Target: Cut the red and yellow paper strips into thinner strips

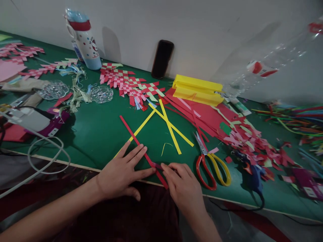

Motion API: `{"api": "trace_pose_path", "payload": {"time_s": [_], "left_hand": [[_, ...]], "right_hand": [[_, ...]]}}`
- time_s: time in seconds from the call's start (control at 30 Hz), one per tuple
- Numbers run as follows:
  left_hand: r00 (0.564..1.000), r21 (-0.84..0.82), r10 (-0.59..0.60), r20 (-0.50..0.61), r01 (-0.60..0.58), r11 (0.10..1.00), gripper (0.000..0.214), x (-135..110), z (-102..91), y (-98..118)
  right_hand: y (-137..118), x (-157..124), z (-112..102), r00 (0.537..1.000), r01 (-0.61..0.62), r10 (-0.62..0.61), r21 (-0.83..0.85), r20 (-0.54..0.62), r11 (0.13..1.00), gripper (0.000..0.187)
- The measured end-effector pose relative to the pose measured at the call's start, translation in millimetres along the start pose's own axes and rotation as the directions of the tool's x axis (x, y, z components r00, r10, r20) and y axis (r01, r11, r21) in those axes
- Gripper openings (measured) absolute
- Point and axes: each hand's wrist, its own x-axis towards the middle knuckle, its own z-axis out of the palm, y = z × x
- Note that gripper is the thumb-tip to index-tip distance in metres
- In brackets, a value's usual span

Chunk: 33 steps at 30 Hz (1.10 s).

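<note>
My left hand [121, 171] lies flat with its fingers spread, the fingertips resting on a red paper strip [127, 125]. This strip slants across the green table toward its front edge and crosses over a yellow paper strip [143, 124]. My right hand [183, 185] is closed in a pinch on a short dark red strip [157, 165], which meets the red strip beside my left fingers. Its exact shape is partly hidden by the fingertips. Two more yellow strips [166, 119] lie crossed beyond my hands. Scissors [205, 154] with red and yellow handles lie to the right of my right hand.
Woven red and pink paper pieces [126, 82], a bottle [87, 43] and a phone [163, 58] are at the back. Red sheets [209, 116], yellow folded paper [196, 90], paper scraps [252, 134] and a blue glue gun [254, 176] are on the right. A white cable [63, 154] loops at left.
</note>
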Motion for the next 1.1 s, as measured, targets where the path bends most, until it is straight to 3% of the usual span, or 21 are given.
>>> {"api": "trace_pose_path", "payload": {"time_s": [1.1], "left_hand": [[1.0, -0.005, -0.006, -0.015, 0.006, 1.0, 0.091, 0.8, -0.1, 0.4]], "right_hand": [[-0.1, 11.8, 4.9, 1.0, -0.012, 0.013, 0.029, -0.014, 1.0, 0.026]]}}
